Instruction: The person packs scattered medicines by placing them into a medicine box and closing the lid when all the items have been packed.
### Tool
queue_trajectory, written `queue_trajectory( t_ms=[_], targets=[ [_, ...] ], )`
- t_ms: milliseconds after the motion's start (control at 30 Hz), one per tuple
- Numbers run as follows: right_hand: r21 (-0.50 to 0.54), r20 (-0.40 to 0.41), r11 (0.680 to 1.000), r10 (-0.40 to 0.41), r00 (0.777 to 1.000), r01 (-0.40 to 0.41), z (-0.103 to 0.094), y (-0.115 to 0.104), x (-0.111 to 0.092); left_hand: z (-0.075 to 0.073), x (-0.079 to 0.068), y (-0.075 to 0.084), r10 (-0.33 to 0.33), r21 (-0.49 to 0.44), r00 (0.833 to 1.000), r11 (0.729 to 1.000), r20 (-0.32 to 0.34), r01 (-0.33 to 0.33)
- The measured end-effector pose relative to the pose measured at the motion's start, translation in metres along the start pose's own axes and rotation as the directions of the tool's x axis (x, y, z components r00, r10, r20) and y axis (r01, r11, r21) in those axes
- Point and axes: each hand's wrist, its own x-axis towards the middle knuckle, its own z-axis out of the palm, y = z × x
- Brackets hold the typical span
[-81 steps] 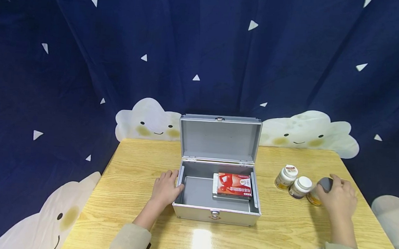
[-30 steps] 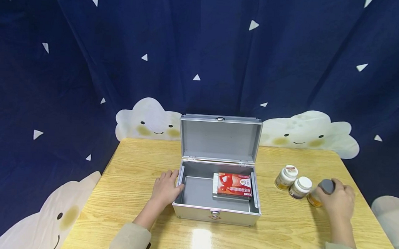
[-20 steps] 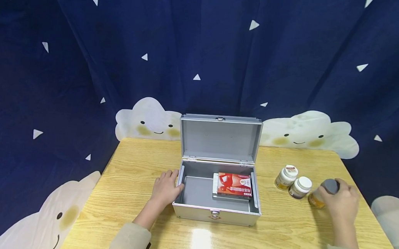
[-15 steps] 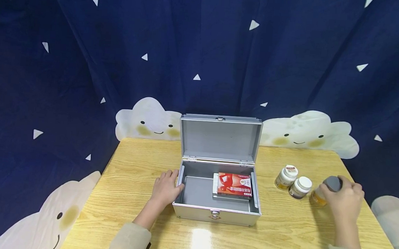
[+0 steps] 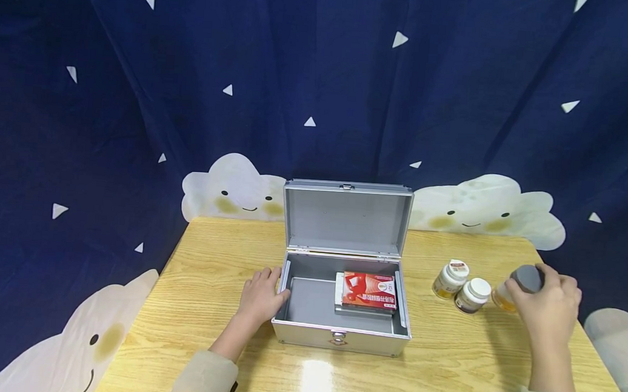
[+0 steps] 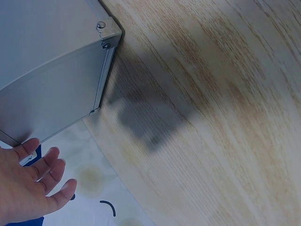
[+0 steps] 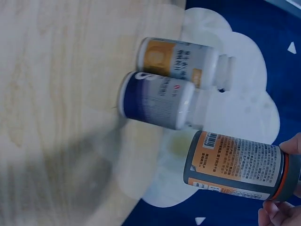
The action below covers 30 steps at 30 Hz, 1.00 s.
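My right hand (image 5: 550,300) grips a pill bottle (image 7: 237,165) by its dark grey cap, thumb and fingers on either side. The bottle has an orange and grey label and hangs off the table, tilted in the head view. Beside it stand two white pill bottles: one with a purple label (image 7: 155,101), the other with a yellow label (image 7: 176,61). My left hand (image 5: 260,294) rests at the left wall of an open silver case (image 5: 337,338), thumb over the rim. In the left wrist view its fingers (image 6: 52,176) are spread loosely beside the case wall.
Inside the case, a red and white medicine box (image 5: 370,291) lies on the right side. The case's lid (image 5: 345,222) stands upright at the back. A wooden table (image 5: 223,244) carries everything, and a dark blue curtain (image 5: 353,101) with cloud prints hangs behind it.
My right hand has lifted the grey-capped bottle from beside the white bottles and moved it right and slightly back. The left hand and the case have stayed in place.
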Motion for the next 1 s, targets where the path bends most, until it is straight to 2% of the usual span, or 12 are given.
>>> queue_trajectory(
  t_ms=[400,533,800,1000],
  targets=[
    [0.024,-0.005,0.998,-0.060,0.998,0.060,-0.015,-0.032,-0.004,0.000,0.000,0.001,-0.009,-0.006,1.000,1.000,0.007,0.009],
    [0.043,-0.010,0.993,-0.107,0.994,0.108,-0.017,-0.043,-0.008,0.000,-0.001,0.001,-0.007,-0.010,1.000,1.000,0.009,0.008],
    [0.130,-0.068,0.954,-0.262,0.963,0.269,-0.014,-0.066,-0.015,-0.001,-0.001,0.001,-0.006,-0.017,1.000,1.000,0.007,0.007],
    [0.160,-0.058,0.933,-0.318,0.946,0.323,-0.009,-0.083,-0.020,-0.001,0.000,0.001,-0.004,-0.005,1.000,1.000,0.001,0.004]
  ],
)
